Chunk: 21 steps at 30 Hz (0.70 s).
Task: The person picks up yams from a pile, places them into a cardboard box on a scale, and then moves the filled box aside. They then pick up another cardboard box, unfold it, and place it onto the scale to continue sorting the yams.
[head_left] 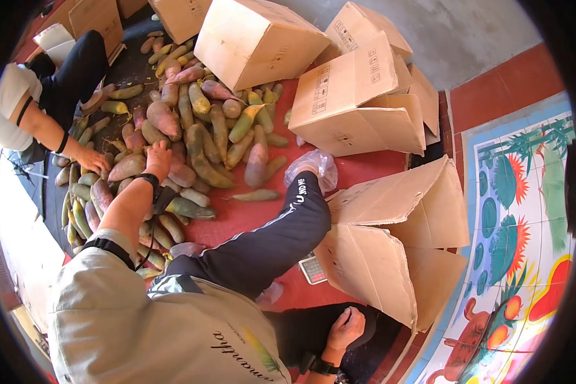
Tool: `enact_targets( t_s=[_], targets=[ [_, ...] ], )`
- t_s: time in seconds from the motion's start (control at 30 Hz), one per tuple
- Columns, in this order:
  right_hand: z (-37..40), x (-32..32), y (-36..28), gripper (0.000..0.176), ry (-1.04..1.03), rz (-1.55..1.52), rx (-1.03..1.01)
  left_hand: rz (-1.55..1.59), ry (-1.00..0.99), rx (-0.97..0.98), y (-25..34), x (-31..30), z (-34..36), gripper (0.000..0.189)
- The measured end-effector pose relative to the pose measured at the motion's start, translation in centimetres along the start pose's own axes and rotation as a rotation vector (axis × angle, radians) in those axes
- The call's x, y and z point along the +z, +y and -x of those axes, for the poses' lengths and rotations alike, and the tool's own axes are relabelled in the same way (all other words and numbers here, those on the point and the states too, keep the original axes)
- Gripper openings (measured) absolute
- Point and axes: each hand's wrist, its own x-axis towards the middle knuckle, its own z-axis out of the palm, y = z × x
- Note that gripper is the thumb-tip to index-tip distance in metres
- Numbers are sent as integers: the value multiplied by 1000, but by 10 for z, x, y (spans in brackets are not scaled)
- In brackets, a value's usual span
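Note:
A large pile of long radishes (201, 157), some green and some pinkish-red, covers the floor in front of me. My left hand (158, 160) reaches into it, fingers curled over a radish that is partly hidden beneath them. Reddish radishes lie close on both sides of that hand. My right hand (347, 329) rests on my bent knee, fingers folded in, with nothing seen in them. At the pile's left side, another person's hand (93, 160) touches the radishes.
Open cardboard boxes (371, 269) stand right of my leg, with more boxes (256, 45) along the top. A calculator (312, 269) lies on the red floor (262, 221) beside my leg. My foot wears a clear plastic bag (313, 168). A painted tile wall (512, 256) borders the right.

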Motion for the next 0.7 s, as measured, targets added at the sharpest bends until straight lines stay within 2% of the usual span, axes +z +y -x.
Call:
enact_targets(
  t_s=[0.03, 0.17, 0.2, 0.23, 0.3, 0.33, 0.4, 0.43, 0.47, 0.5, 0.53, 0.57, 0.67, 0.7],
  targets=[
    [0, 0, -1, 7, -6, 2, 3, -45, 36, 14, -2, 2, -1, 47],
    [-4, -1, -6, 7, -1, -3, 12, -193, -23, 117, -2, 14, 10, 39],
    [-5, -1, -7, 7, 1, -1, 6, -395, -53, 237, 0, -31, 39, 36],
    [-6, -1, -7, 7, 4, 0, 1, -400, -51, 236, 2, -25, 38, 36],
    [-7, 0, -8, 7, 8, -15, -1, -91, -385, 259, 9, -11, 30, 79],
    [-8, 0, -8, 7, 11, -25, -8, -93, -376, 259, 11, -29, 39, 79],
    [-8, 3, -7, 7, 39, -27, -18, 193, -626, 201, 20, -76, 66, 73],
    [-8, 3, -7, 7, 55, -31, -34, 188, -619, 211, 20, -58, 67, 73],
    [-10, 0, -10, 8, 38, -30, -30, 343, -504, 154, 16, -25, 63, 60],
    [-9, 0, -10, 8, 46, -25, -18, 495, -387, 99, 14, -10, 59, 56],
    [-9, 1, -9, 9, 49, -32, -12, 537, -501, 114, 13, -32, 68, 54],
    [-9, 2, -9, 11, 53, -41, -9, 531, -493, 122, 12, -37, 73, 54],
    [-11, 1, -11, 11, 75, -47, -12, 1006, -500, 125, 14, -42, 88, 57],
    [-11, 1, -11, 11, 86, -59, -25, 1004, -495, 128, 16, -46, 90, 57]
  ],
)
